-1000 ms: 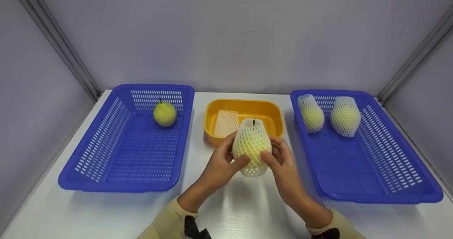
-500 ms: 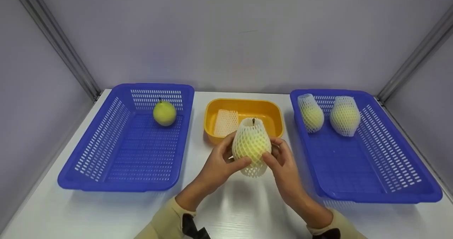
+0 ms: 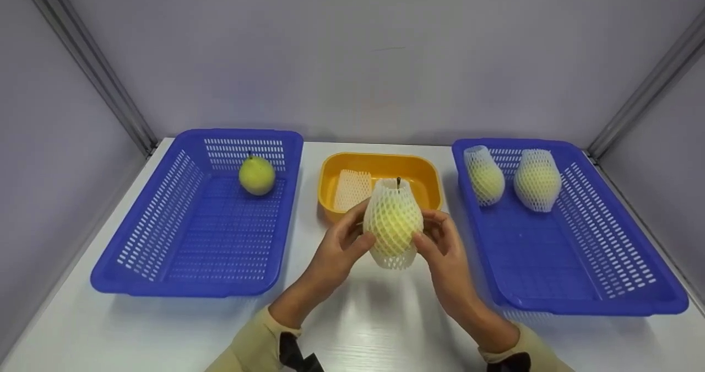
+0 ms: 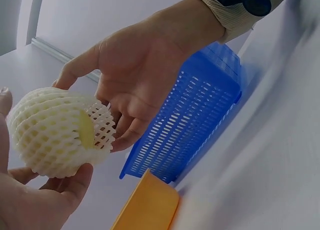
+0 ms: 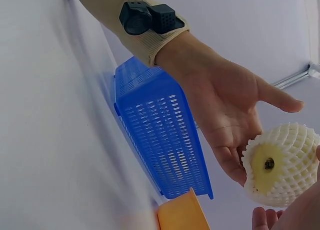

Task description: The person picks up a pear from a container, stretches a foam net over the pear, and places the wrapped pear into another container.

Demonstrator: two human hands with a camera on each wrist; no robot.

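Observation:
Between my two hands, above the table, is a yellow-green pear (image 3: 394,223) in a white foam net sleeve (image 3: 397,262), stem up. My left hand (image 3: 336,251) holds its left side, thumb in front and fingers behind. On the other side my right hand (image 3: 449,262) grips it the same way. The net's upper edge stands around the stem, and its lower edge hangs below the fruit in the head view. From the right wrist view, the pear's dark bottom end (image 5: 269,163) shows through the net's opening.
A blue basket (image 3: 187,289) at left holds one bare pear (image 3: 256,176). Behind the hands, a yellow tub (image 3: 380,160) contains a flat foam net (image 3: 352,190). The right blue basket (image 3: 584,306) has two netted pears (image 3: 484,182) at its back.
Both hands have raised the netted pear slightly. My left thumb has slid up and outward along its side. The baskets and tub stay where they were.

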